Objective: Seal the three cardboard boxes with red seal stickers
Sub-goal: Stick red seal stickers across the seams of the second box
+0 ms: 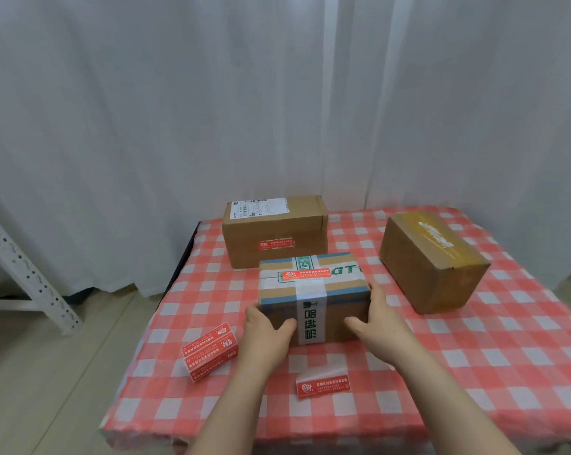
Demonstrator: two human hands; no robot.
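Lying at 6 o'clock, closest in, a loose sticker (323, 385) is waiting on the tabletop (474, 372). The left hand (264, 336) and right hand (376, 326) are clasping the middle box (340, 310) by its short ends, each grip wrapping a near corner, its long axis running 9 to 3. The right box (433, 261), showing no red seal, is sitting at 2 o'clock, nearer the right hand, and is probably needing that sticker next.

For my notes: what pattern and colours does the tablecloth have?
The tablecloth has red and white checks; the head view shows it.
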